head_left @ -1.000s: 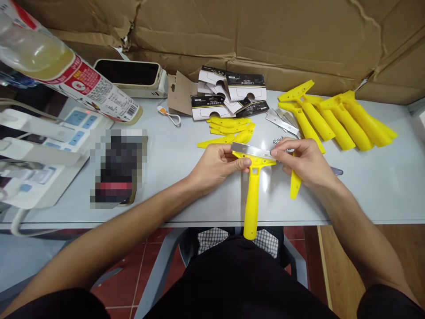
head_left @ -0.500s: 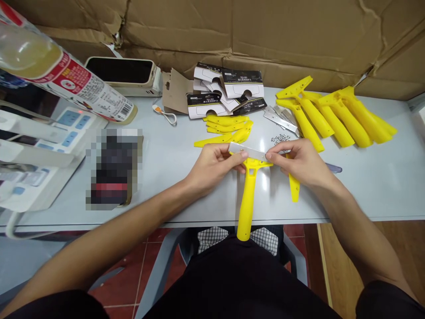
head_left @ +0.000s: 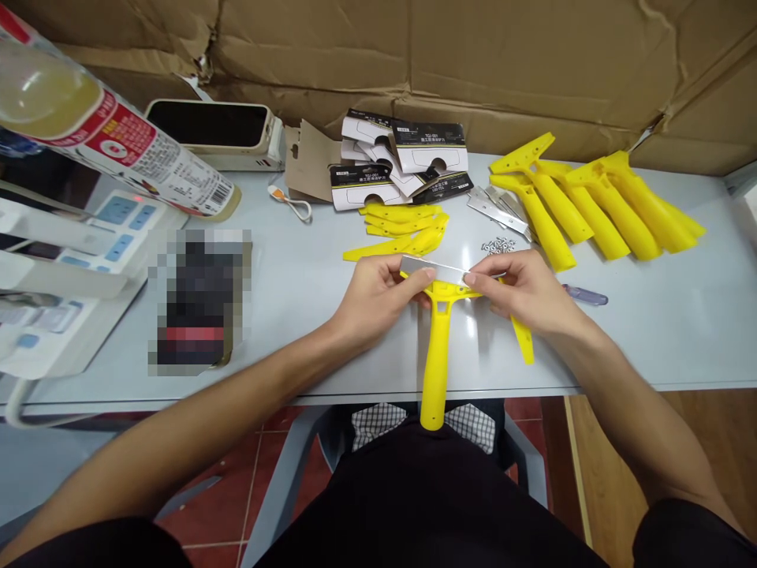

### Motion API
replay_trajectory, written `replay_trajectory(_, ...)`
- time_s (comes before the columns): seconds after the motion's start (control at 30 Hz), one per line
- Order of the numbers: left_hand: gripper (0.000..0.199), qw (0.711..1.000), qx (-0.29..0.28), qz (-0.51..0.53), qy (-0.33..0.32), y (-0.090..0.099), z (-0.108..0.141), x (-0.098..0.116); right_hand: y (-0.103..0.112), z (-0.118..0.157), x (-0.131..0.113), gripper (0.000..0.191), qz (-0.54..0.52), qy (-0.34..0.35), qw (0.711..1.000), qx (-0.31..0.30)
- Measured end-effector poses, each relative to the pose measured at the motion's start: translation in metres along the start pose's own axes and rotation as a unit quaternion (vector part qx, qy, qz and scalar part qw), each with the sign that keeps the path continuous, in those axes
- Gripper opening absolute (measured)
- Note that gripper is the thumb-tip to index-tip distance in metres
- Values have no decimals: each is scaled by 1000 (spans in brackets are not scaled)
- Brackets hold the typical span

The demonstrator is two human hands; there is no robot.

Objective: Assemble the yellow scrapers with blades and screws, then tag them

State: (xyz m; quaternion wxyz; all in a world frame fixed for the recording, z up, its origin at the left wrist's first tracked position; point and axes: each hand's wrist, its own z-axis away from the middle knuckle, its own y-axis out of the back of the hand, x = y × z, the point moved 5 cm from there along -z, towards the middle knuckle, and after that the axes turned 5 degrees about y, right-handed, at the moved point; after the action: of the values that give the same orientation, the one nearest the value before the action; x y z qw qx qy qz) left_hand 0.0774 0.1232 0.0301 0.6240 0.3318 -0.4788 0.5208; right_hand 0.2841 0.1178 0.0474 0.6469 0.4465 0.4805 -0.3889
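A yellow scraper handle (head_left: 436, 355) points towards me, its wide head facing the back of the table. A flat metal blade (head_left: 450, 273) lies across that head. My left hand (head_left: 378, 300) is closed on the left end of the head and blade, thumb on top. My right hand (head_left: 520, 288) pinches at the blade's right end, its fingertips close together. From under the right hand sticks out a yellow strip (head_left: 523, 341); whether the hand holds it I cannot tell. Just behind are small screws or nuts (head_left: 500, 246) in a pile, and several yellow strips (head_left: 408, 225).
More yellow handles (head_left: 612, 209) and loose blades (head_left: 500, 211) lie at the back right. Black-and-white cards (head_left: 402, 162) are by the cardboard wall (head_left: 502, 71). A purple-grey tool (head_left: 585, 295) lies right of my hand. Leftwards are a bottle (head_left: 154, 162), a power strip (head_left: 112, 237) and a blurred-out object (head_left: 201, 304).
Both hands, with the handle and blade, sit slightly further left in view. The right fingertips stay at the blade's right end. The yellow strip under the right hand slants more.
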Motion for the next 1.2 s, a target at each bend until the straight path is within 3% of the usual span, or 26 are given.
replay_trajectory(0.2, 23, 1000, -4, -3, 6, -2, 0, -3, 0, 1, 1, 27, 19, 12, 1000, 16)
replay_trajectory(0.33, 21, 998, -37, 30, 40, -3, -3, -4, 2, 2, -2, 27, 43, 26, 999, 15)
replay_trajectory(0.5, 16, 995, -37, 53, 74, 10, -7, 0, 10, 3, -2, 30, 64, 31, 997, 29)
replay_trajectory(0.67, 19, 993, -78, 14, 89, 14, -8, 3, 13, 3, -1, 31, 69, 35, 997, 27)
replay_trajectory(0.9, 19, 991, -78, -51, 99, 19, -8, 11, 15, 3, -2, 31, 92, 39, 995, 14)
replay_trajectory(1.1, 16, 993, -60, -89, 44, 20, -9, 19, 14, 1, -2, 34, 102, 46, 993, 33)
replay_trajectory(1.2, 14, 995, -45, -85, 31, 21, -9, 18, 19, 0, -6, 39, 110, 68, 988, 79)
